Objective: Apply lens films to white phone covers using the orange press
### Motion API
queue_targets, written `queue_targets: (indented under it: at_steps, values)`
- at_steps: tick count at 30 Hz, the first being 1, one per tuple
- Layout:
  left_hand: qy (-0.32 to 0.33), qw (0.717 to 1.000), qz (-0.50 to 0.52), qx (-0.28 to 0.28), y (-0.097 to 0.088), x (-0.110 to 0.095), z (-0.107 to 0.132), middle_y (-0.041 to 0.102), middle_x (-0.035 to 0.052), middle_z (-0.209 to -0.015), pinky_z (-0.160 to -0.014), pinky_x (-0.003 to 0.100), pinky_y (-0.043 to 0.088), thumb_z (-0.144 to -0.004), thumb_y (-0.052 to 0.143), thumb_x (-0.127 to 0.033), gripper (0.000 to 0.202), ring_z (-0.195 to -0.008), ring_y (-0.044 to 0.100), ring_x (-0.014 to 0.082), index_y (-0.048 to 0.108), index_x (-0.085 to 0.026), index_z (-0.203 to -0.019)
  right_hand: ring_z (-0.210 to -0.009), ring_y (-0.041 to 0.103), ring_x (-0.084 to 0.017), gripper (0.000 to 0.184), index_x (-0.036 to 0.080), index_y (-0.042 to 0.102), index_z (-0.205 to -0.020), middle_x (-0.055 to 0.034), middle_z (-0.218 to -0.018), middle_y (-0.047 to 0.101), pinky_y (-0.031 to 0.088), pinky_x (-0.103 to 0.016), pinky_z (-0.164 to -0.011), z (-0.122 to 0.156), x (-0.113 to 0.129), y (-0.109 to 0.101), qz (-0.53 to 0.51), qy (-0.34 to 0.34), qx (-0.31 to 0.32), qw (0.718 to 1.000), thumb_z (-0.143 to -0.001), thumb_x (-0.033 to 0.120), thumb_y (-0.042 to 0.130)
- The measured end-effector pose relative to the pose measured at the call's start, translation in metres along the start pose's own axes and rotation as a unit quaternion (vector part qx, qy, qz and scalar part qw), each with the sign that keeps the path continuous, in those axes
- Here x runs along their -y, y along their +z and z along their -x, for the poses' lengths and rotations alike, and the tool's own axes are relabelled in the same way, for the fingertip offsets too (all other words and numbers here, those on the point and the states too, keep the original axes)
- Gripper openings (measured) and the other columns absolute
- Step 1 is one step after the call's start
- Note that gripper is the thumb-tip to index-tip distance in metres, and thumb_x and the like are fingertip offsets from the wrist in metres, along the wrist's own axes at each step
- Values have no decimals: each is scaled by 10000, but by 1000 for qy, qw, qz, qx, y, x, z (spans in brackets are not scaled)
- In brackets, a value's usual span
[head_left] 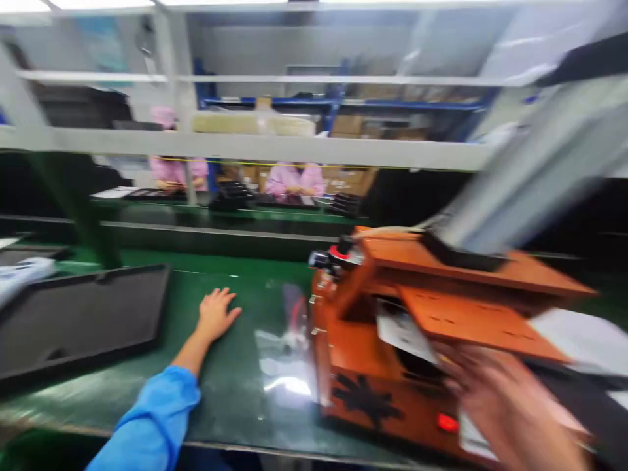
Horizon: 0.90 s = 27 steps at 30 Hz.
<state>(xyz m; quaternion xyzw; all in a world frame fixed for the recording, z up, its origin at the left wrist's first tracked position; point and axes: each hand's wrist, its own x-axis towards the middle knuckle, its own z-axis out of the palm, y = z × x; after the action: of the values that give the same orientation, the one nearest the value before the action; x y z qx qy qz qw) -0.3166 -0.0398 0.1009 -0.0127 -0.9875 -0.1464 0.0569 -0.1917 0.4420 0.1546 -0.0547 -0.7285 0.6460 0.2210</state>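
Note:
My left hand (pixel 216 315) lies flat on the green table mat (pixel 230 386), fingers spread, holding nothing. It rests between a black tray (pixel 81 320) on its left and a clear plastic bag (pixel 287 353) on its right. My right hand (pixel 510 405) is smeared by motion in front of an orange machine (pixel 392 366). It is close to a white label (pixel 405 333) sticking out of the machine's slot. Its fingers cannot be made out.
A red light (pixel 447 422) glows on the machine's front. White papers (pixel 583 340) lie to the machine's right. Across a conveyor, two people in pink (pixel 294 180) work at another bench. A grey shelf rail (pixel 245 149) runs overhead.

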Motion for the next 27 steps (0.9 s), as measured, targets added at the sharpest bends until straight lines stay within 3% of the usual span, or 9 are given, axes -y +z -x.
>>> queue_targets:
  at_steps: [4,7,10,12,14,16,18,22,27]
  values:
    - [10,1000,12,-12,17,16,-20,510,146,-1627,-1280,641,264,-982,557,-401,493,-1578,361,383,653,-199,-1421,-911,763,-295,660,263,658,-997,-102,-1113,764,589,-344,-672,20,22,-7,-128,150,-62,978,-525,573,1000]
    - [11,1000,0,-19,22,22,-22,509,117,-1633,-1287,616,269,-987,524,-434,511,-1581,362,360,655,-209,-1427,-972,750,-298,693,236,621,-1020,-95,-1130,733,598,-335,-699,17,23,5,-89,135,-52,985,-563,608,986]
    - [9,999,-26,-21,24,30,-24,495,94,-1646,-1287,599,283,-999,493,-467,525,-1582,366,342,650,-230,-1441,-924,717,-312,675,215,611,-1022,-122,-1083,704,591,-400,-713,17,22,10,95,41,-47,994,-691,755,843]
    - [12,999,-36,-19,26,35,-29,487,89,-1653,-1283,596,291,-1003,478,-482,530,-1584,362,337,648,-239,-1443,-921,683,-328,639,200,632,-1079,-138,-1034,693,559,-442,-762,21,24,16,300,-48,-89,949,-839,791,671]
    - [16,999,-40,-15,28,40,-34,484,89,-1656,-1283,595,293,-1003,462,-498,546,-1583,362,338,646,-236,-1446,-954,658,-347,607,179,641,-1175,-150,-1008,689,516,-442,-795,27,30,30,483,-101,-113,863,-953,738,563]
    - [18,999,-42,-15,29,44,-39,483,92,-1657,-1287,591,289,-1001,441,-518,572,-1582,364,341,640,-229,-1453,-981,650,-355,595,152,630,-1225,-164,-1008,690,488,-425,-803,32,39,50,593,-103,-89,794,-991,696,571]
    - [18,999,-43,-15,28,47,-41,481,96,-1657,-1291,587,285,-1001,415,-534,602,-1584,361,342,631,-216,-1464,-977,647,-354,671,122,614,-1247,-181,-1026,690,476,-423,-811,32,48,70,644,-86,-49,758,-960,729,627]
    - [10,999,-52,-4,23,45,-44,468,89,-1667,-1301,567,273,-998,363,-549,647,-1593,344,326,608,-200,-1484,-978,636,-362,881,78,571,-1316,-195,-1032,673,473,-419,-794,26,58,93,676,-37,-21,736,-865,827,687]
    - [5,999,-51,-7,20,43,-45,475,83,-1663,-1310,543,253,-974,334,-556,671,-1593,350,305,617,-200,-1467,-1011,640,-351,728,71,594,-1247,-205,-1085,656,497,-403,-776,16,62,92,659,0,-2,752,-862,656,794]
